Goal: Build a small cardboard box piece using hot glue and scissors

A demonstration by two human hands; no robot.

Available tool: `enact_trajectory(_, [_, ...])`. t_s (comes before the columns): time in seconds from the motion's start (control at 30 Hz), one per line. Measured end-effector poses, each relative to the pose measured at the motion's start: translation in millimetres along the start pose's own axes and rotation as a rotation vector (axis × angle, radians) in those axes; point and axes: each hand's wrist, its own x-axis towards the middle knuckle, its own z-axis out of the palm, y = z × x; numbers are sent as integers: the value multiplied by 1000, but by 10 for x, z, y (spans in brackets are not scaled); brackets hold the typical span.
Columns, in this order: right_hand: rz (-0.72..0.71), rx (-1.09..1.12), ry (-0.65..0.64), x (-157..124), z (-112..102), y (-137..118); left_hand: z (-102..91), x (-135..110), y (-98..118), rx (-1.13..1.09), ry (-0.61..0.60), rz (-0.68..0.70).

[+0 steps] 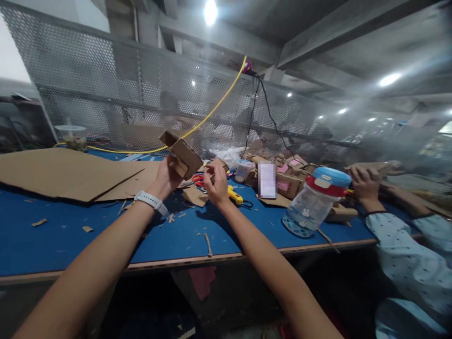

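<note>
"Two to log. Left grip (168, 176) first?"

"Clasped round the lower left of a folded cardboard piece (188, 157), held up above the blue worktop (169, 245); hollow end tilted up and left."

"Right grip (216, 181)?"

"Fingers bent, just beside the piece's lower right end. Small pale-yellow bit (205, 164) at the fingertips; cannot tell whether pinched."

"Close by?"

"Red-handled scissors (198, 180) between the two; yellow tool (236, 195) just right of the right one. Cardboard scrap (197, 197) below."

"Farther out?"

"Flat cardboard sheet (63, 172) at left. Water bottle (307, 207), blue-and-red lid, at right; past it, a co-worker's hand (366, 182) and dotted sleeve (391, 240)."
</note>
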Motion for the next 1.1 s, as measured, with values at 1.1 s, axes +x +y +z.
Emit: enact_trajectory(1.1, [701, 684, 78, 114, 88, 47, 135, -238, -162, -34, -71, -235])
